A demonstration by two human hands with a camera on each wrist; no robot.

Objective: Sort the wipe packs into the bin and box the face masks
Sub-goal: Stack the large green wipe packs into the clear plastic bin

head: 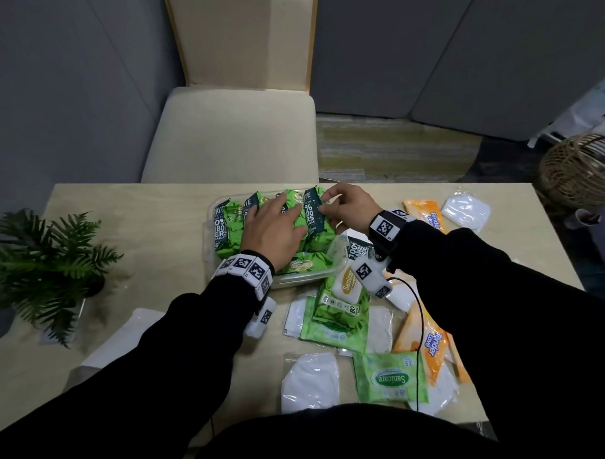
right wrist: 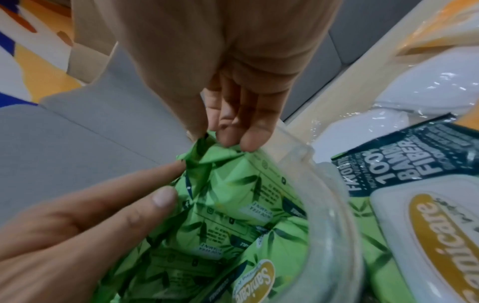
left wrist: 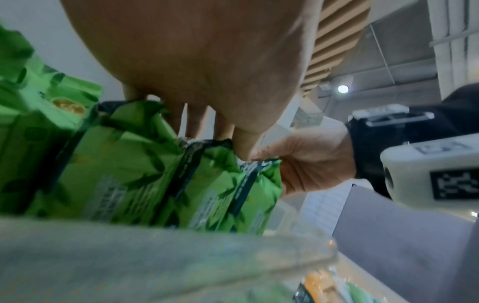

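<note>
Left hand flat on green packs; right hand grip pinches rightmost pack.

- I see bright green wipe packs in the clear bin, printed with darker leaves and dark teal end panels with white lettering.
- Orange packs with white patches and blue script lie on my pale wood table.
- White face masks sit in clear wrappers (glossy).
- My sleeves are black; the wristbands are white with black square codes.
- The plant is dark green.
- The chair is cream.
</note>
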